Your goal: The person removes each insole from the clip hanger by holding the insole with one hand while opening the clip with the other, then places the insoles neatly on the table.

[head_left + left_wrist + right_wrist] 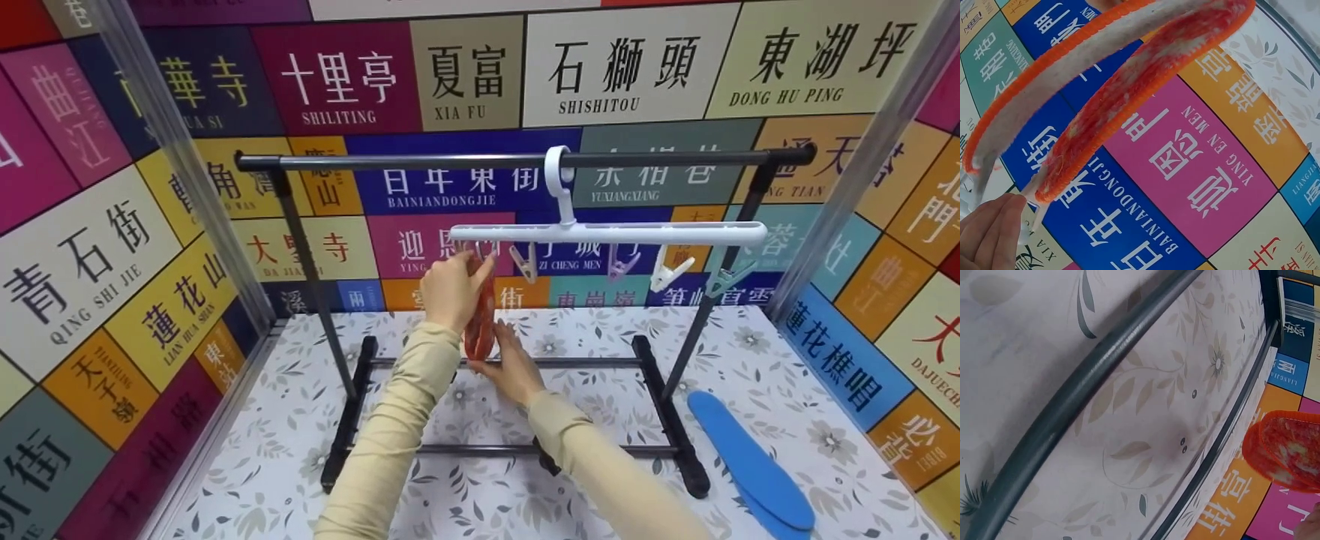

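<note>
A pair of red insoles [480,330] with orange edges hangs upright below the left end of the white clip hanger [607,234]. My left hand [454,289] is up at their top end and pinches a small pale clip [1030,188] by the insole tip. The two insoles [1123,98] stand apart along their middle in the left wrist view. Lower down, my right hand [514,367] touches their bottom end with fingers extended, thumb underneath. Only a bit of that hand shows at the right wrist view's edge, under the insoles [1292,450].
The hanger hooks over the top bar of a black rack [420,161]. Several free clips hang from it, including a white clip [670,272] and a green clip [727,279]. Blue insoles [754,465] lie on the floral tabletop [262,450] right of the rack.
</note>
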`<state>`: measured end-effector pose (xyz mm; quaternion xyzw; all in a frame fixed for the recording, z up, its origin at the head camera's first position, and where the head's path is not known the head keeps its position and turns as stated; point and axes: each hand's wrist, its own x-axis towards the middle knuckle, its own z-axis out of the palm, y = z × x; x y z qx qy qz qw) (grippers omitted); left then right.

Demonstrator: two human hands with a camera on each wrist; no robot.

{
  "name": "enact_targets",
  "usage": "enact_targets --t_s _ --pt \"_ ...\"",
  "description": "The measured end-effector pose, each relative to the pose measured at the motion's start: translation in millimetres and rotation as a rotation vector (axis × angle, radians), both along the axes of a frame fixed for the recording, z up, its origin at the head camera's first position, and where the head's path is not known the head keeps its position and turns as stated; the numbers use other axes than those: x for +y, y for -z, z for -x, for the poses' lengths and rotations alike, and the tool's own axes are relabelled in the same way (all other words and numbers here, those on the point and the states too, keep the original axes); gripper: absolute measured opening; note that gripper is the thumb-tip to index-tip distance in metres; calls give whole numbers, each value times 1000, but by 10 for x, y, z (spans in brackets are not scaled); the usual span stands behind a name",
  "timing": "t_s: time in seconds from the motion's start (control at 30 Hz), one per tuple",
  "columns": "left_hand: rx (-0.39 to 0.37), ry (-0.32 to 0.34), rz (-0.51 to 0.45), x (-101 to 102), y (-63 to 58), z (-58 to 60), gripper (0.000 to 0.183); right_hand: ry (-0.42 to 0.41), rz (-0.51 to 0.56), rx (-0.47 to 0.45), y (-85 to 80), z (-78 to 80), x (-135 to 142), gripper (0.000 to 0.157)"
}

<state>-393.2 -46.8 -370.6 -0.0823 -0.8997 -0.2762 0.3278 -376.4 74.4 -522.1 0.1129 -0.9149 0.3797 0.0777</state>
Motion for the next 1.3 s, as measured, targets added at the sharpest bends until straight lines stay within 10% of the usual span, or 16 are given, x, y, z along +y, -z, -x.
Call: enact_targets --t_s 1.3 --pt "114 -24 -16 -25 18 -80 35 47 -50 117 149 -355 67 50"
